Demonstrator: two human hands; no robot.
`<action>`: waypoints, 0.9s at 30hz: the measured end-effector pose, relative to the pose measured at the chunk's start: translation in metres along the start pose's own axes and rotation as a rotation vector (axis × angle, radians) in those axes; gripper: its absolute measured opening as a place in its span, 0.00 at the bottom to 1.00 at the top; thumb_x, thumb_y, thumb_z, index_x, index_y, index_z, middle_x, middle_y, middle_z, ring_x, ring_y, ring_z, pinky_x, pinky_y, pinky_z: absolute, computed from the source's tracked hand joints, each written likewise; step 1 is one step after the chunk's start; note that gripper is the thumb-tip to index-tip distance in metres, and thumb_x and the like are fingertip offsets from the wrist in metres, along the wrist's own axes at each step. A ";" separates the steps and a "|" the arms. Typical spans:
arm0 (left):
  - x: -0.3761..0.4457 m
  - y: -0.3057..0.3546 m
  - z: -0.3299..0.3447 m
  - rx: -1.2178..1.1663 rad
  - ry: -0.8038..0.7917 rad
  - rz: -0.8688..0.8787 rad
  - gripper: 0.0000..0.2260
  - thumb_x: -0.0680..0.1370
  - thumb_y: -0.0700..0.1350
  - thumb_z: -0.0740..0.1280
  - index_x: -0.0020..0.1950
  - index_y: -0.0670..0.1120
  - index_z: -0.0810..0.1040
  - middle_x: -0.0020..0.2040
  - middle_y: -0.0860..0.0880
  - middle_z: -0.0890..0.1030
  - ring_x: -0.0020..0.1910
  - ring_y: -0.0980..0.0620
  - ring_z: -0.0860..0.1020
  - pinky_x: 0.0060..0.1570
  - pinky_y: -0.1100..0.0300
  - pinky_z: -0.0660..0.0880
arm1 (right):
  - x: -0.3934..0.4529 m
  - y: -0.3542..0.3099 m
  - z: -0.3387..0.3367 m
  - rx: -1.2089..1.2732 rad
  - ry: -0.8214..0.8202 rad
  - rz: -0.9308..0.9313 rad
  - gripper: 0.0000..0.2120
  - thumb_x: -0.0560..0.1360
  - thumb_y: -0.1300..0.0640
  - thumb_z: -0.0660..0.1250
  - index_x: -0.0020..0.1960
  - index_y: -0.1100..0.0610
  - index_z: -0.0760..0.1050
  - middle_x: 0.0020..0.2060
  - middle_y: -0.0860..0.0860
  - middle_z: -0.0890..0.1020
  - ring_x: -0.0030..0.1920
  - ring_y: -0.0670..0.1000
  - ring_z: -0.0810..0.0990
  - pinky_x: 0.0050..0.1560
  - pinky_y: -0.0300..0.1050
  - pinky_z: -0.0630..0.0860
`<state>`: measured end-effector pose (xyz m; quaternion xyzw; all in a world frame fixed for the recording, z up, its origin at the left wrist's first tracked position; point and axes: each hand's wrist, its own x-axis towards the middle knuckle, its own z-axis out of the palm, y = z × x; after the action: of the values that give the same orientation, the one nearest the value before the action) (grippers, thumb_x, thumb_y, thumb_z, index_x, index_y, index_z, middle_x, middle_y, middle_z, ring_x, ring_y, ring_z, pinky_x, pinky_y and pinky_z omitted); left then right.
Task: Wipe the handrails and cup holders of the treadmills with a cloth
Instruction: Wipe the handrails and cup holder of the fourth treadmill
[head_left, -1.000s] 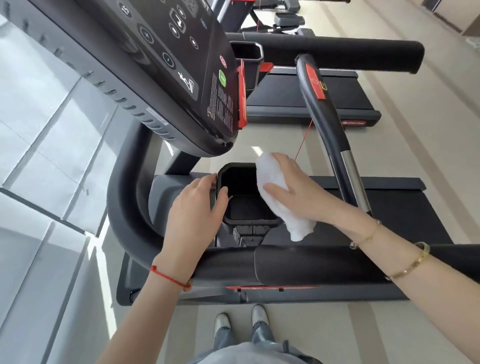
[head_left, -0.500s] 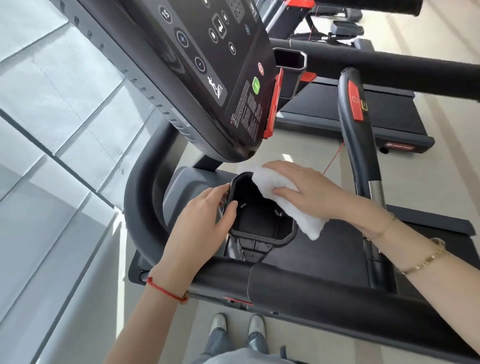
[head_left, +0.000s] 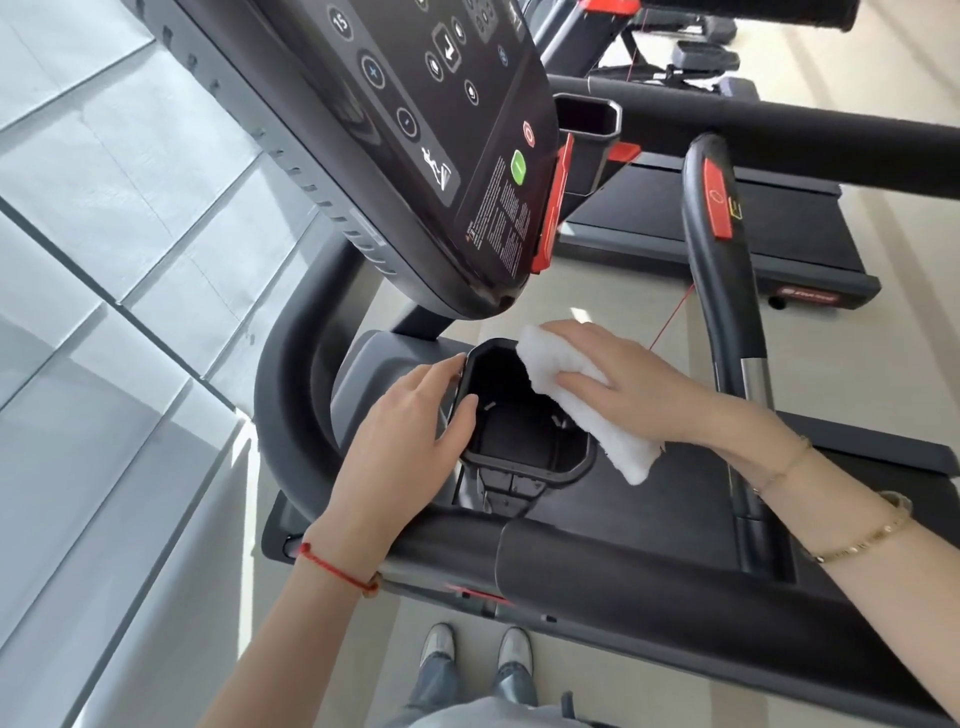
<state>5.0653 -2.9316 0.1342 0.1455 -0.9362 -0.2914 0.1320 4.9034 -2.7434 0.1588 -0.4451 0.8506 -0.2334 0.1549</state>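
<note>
Cloth (head_left: 582, 400) under pressing right hand (head_left: 639, 389) fingers; left hand (head_left: 410, 421) gripping cup holder (head_left: 524, 470) rim

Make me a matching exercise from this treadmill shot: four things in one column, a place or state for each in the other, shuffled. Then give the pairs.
Things
1. cloth
2. left hand
3. cup holder
4. green button

Places or states
A. on the console, above the cup holder
B. grips the cup holder's left rim
C. black, open-topped, between the two hands
D. white, held by the right hand over the cup holder's right rim

Pairs: 1-D, 2-B, 3-C, 4-A
</note>
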 end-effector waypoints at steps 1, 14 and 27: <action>0.000 0.000 0.000 0.001 -0.003 0.003 0.21 0.80 0.55 0.59 0.73 0.51 0.70 0.61 0.54 0.78 0.59 0.55 0.76 0.56 0.65 0.69 | 0.004 -0.002 0.001 -0.054 -0.009 0.002 0.21 0.81 0.52 0.57 0.73 0.42 0.59 0.64 0.47 0.71 0.57 0.53 0.74 0.52 0.46 0.67; 0.002 0.000 -0.003 -0.020 -0.023 0.064 0.22 0.81 0.53 0.60 0.74 0.51 0.67 0.63 0.53 0.76 0.61 0.54 0.75 0.58 0.60 0.72 | -0.015 -0.022 0.025 0.089 0.211 0.297 0.23 0.81 0.51 0.58 0.74 0.45 0.55 0.63 0.51 0.70 0.53 0.54 0.72 0.48 0.46 0.64; 0.002 -0.002 -0.002 -0.027 -0.025 0.102 0.23 0.81 0.51 0.61 0.76 0.49 0.66 0.62 0.52 0.77 0.60 0.54 0.74 0.55 0.66 0.66 | -0.024 -0.042 0.038 0.248 0.306 0.445 0.26 0.80 0.56 0.61 0.74 0.49 0.53 0.66 0.52 0.65 0.54 0.52 0.71 0.47 0.43 0.65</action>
<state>5.0647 -2.9350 0.1353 0.0921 -0.9399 -0.2989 0.1371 4.9630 -2.7541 0.1502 -0.1850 0.9057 -0.3602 0.1255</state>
